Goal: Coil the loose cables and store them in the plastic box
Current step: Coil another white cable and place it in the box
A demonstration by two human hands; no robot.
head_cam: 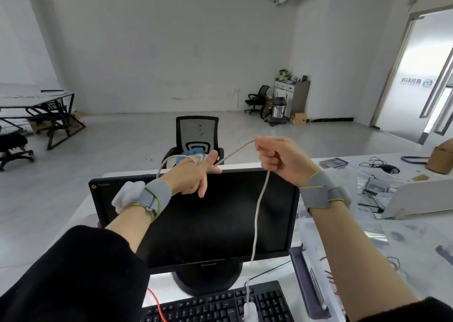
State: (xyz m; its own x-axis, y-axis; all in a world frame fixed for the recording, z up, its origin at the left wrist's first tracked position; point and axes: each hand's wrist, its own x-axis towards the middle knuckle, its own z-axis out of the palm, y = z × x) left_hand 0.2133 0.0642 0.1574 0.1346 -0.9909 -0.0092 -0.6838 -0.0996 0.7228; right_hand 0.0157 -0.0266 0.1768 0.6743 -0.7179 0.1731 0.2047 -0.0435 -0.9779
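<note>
Nearest, at the table's front edge, the keyboard [220, 304] lies under the dangling end of the white cable [257, 211], whose plug [250, 310] rests on the keys — so most of the length is already lifted clear and only the tail is left to gather. Toward the table's right front, the plastic box [316, 260] stands open beside the monitor [196, 218], just under the right forearm, close enough to drop a finished coil in without reaching.

Above the monitor's top edge both hands work in the air. The right hand [279, 160] is closed in a fist around the cable, which enters at the thumb side and hangs straight down from the heel of the hand; it seems to be feeding slack and keeping the run taut. The left hand [196, 174] has its fingers mostly straight and spread, with the cable looped over the thumb and back of the hand — serving as the form to wind on, I judge. The coil is barely begun.

Beyond the table's far edge an office chair [197, 135] faces in.
</note>
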